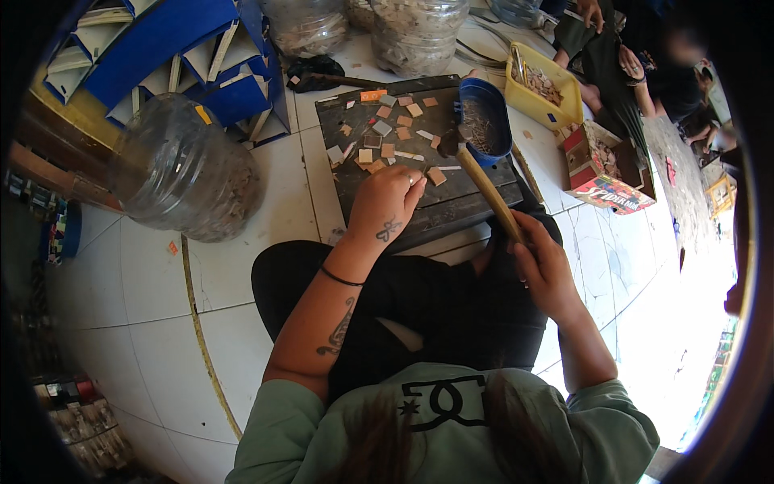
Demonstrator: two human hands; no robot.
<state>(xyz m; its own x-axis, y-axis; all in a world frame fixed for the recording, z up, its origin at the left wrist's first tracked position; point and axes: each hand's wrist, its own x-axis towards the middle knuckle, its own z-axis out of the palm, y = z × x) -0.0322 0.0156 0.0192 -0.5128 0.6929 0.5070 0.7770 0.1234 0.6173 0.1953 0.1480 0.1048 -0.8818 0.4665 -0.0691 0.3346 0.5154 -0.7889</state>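
Ahead of both hands, small square pieces (388, 151) lay scattered across the dark board (451, 210).

From my remote view, I saw the right hand (538, 262) wrapped around the wooden handle of a hammer (492, 194), its head farther out, near the blue tub (505, 121) of thin bits. The left hand (395, 202) was closed, fingertips together just beside one brown square (436, 176); I could not tell whether it pinched anything. Well to the left of that hand was a clear jar (153, 141); beyond the right hand, a yellow basket (571, 105).

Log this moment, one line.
left hand: over dark board, contents unclear | right hand: holding hammer | small pieces: scattered on board
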